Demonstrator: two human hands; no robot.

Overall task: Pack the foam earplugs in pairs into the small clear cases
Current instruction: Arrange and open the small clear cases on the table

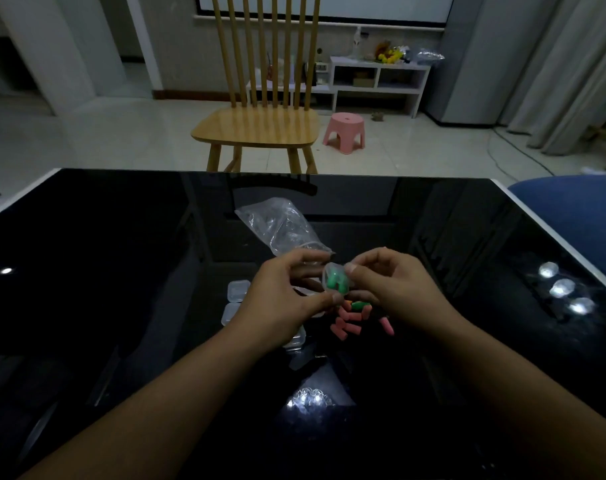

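Observation:
Both hands hold one small clear case (335, 280) above the black table; green earplugs show inside it. My left hand (287, 292) grips its left side with thumb below and fingers above. My right hand (391, 285) pinches its right edge. Under the hands lies a loose pile of pink earplugs (346, 323) with one green earplug (359, 305) among them, and one pink earplug (387, 325) lies apart to the right. Several more clear cases (237, 291) sit on the table beside and under my left wrist, partly hidden.
A crumpled clear plastic bag (281, 225) lies just beyond the hands. The glossy black table (104, 271) has a white rim. Past its far edge stand a wooden chair (260, 128) and a pink stool (345, 132). A blue seat (571, 209) is at the right.

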